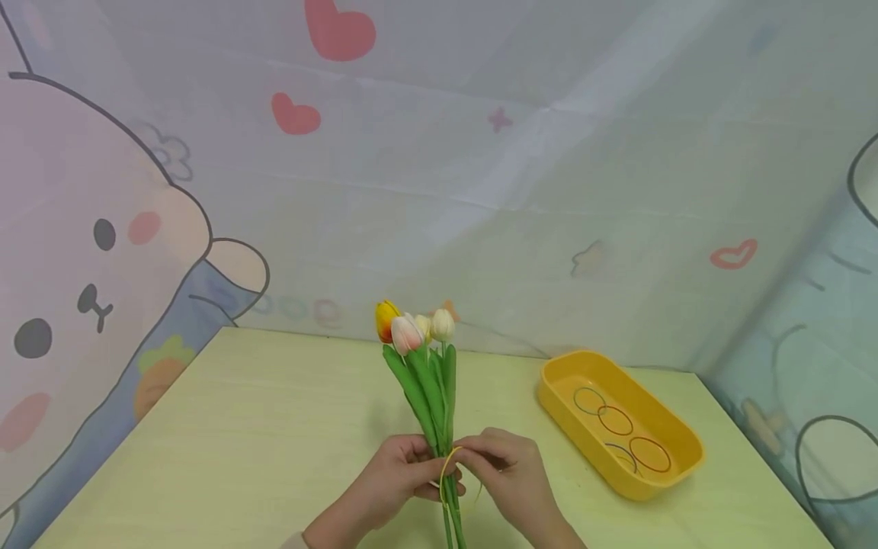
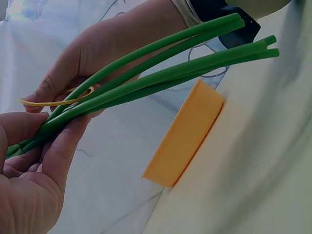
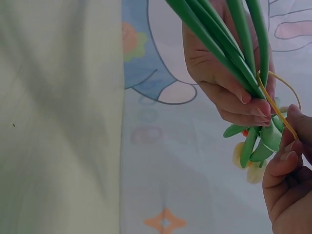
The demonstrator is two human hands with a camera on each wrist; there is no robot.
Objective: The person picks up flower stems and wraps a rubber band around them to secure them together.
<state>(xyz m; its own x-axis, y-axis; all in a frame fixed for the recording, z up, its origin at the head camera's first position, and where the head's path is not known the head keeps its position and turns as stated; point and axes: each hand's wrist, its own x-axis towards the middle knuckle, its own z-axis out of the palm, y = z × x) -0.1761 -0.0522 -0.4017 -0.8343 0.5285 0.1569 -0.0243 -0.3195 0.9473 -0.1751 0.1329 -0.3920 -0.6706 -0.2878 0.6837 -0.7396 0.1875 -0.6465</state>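
Several artificial tulips (image 1: 406, 334), yellow-orange, pink-white and cream, stand in a bunch with their heads away from me. My left hand (image 1: 394, 476) grips the green stems (image 2: 161, 78) below the leaves (image 1: 428, 389). A thin yellow rubber band (image 3: 273, 105) passes around at least some of the stems, just beside the left fingers. Thumb and fingertips of my right hand (image 1: 511, 473) pinch that band and draw it out to the right of the stems. Whether it circles every stem cannot be told. The cut stem ends (image 2: 273, 46) point toward me.
To the right, a yellow tray (image 1: 583, 442) on the pale table (image 1: 274, 427) contains several coloured rubber bands (image 1: 650, 454). A printed cloth backdrop (image 1: 439, 191) hangs behind the table's far edge.
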